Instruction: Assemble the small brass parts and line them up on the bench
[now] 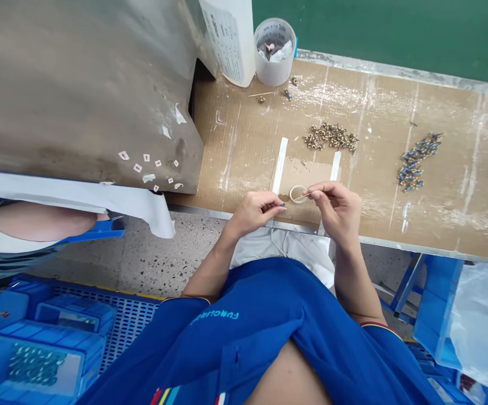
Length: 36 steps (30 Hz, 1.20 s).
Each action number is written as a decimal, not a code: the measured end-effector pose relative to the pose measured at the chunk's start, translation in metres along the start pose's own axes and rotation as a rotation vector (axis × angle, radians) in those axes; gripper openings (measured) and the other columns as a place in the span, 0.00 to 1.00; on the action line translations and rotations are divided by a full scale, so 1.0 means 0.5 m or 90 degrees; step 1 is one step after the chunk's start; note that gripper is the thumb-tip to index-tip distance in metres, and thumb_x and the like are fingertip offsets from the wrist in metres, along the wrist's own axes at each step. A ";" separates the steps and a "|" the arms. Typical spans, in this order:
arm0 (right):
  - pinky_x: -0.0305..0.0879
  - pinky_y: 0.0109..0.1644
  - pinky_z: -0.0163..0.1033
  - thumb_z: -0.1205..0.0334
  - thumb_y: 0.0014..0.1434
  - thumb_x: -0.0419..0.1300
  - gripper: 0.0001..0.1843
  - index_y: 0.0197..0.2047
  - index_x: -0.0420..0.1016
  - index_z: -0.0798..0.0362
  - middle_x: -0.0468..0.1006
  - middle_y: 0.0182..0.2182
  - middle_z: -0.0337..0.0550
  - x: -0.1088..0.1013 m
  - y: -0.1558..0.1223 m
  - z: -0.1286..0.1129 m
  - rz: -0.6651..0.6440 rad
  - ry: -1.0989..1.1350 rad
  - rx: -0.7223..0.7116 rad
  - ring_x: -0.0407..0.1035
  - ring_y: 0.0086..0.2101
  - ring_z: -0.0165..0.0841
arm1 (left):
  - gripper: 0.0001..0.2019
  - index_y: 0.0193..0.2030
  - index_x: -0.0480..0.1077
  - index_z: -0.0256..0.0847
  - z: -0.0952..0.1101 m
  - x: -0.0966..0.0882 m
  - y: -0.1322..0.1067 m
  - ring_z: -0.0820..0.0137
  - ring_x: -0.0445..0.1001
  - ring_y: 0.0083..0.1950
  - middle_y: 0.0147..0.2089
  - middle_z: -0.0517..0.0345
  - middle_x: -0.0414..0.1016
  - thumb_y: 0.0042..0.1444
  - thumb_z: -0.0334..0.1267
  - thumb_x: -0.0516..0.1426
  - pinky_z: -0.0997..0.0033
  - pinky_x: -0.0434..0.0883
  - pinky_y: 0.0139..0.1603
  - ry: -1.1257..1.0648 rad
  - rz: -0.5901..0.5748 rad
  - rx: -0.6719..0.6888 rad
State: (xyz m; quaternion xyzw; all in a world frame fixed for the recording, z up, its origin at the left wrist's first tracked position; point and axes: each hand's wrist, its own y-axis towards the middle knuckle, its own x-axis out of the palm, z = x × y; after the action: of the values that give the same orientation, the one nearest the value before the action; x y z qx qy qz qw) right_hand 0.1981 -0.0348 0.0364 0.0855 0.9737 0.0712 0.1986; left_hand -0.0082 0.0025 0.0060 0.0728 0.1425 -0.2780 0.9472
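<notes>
My left hand [256, 210] is closed in a pinch on a tiny dark part at its fingertips, at the near edge of the cardboard-covered bench [438, 185]. My right hand [337, 207] is pinched on a thin stick whose tip points left toward a small roll of clear tape [298, 194] lying on the bench between the hands. Beyond them lie a pile of small brass parts [330, 136] and, to the right, a pile of small blue parts [416, 161].
A large grey metal machine housing [79, 90] with bits of tape stuck on it stands at left. A white cup [274, 52] and a white container [229, 36] stand at the back. Blue crates [37, 354] sit on the floor at left; another person's arm [37, 222] shows at far left.
</notes>
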 end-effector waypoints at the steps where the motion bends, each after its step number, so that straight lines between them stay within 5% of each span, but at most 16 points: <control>1: 0.74 0.37 0.40 0.53 0.66 0.62 0.11 0.35 0.79 0.49 0.84 0.31 0.41 0.003 -0.005 -0.003 -0.002 0.011 0.007 0.78 0.32 0.34 | 0.16 0.30 0.75 0.37 0.000 0.000 0.000 0.75 0.66 0.26 0.26 0.58 0.73 0.63 0.46 0.60 0.75 0.62 0.29 0.004 -0.001 0.003; 32: 0.72 0.37 0.38 0.64 0.67 0.60 0.08 0.36 0.78 0.48 0.84 0.32 0.40 0.027 -0.021 -0.021 -0.056 -0.091 -0.136 0.77 0.31 0.32 | 0.12 0.34 0.76 0.35 -0.015 -0.002 -0.001 0.76 0.70 0.28 0.27 0.58 0.74 0.66 0.39 0.60 0.77 0.65 0.30 0.061 0.005 0.146; 36: 0.73 0.36 0.39 0.59 0.67 0.61 0.08 0.37 0.79 0.47 0.84 0.32 0.40 0.009 -0.022 -0.019 0.008 -0.073 -0.091 0.78 0.31 0.33 | 0.10 0.35 0.77 0.35 -0.017 -0.004 -0.001 0.74 0.73 0.30 0.29 0.56 0.77 0.66 0.38 0.60 0.76 0.67 0.31 0.046 0.009 0.149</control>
State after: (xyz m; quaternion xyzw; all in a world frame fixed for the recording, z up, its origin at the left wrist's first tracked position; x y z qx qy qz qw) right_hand 0.1886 -0.0454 0.0412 0.0810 0.9528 0.1364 0.2590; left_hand -0.0119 0.0050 -0.0017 0.1938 0.1427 -0.2829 0.9285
